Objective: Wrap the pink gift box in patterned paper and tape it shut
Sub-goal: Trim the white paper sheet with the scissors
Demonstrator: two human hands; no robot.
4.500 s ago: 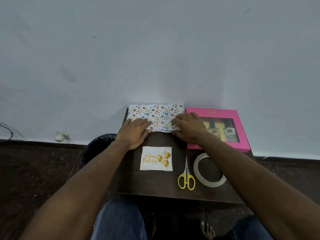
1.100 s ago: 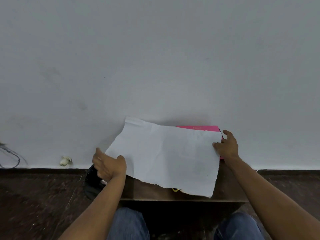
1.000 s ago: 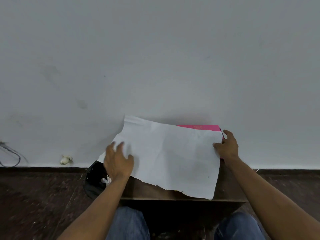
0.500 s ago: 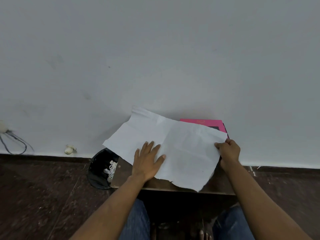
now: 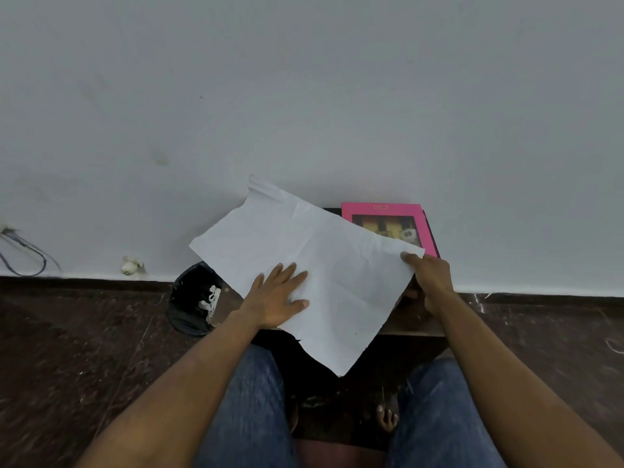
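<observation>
The wrapping paper (image 5: pixel 324 261) lies unfolded over the small dark table (image 5: pixel 410 324), white underside up, turned at an angle so one corner hangs off the front edge. My left hand (image 5: pixel 278 297) presses flat on its left part with fingers spread. My right hand (image 5: pixel 427 273) pinches the paper's right corner. The pink gift box (image 5: pixel 417 224) sits at the table's back right against the wall, partly covered by the paper. Card, scissors and tape are hidden under the sheet.
A black waste bin (image 5: pixel 192 297) with paper scraps stands on the floor left of the table. A white wall rises right behind the table. Cables (image 5: pixel 23 256) hang at the far left. My knees in jeans are below the table's front edge.
The folded patterned paper has been opened and turned white side up. In the last second my left hand let go of its left edge and laid flat on the sheet; the sheet rotated and slid toward me.
</observation>
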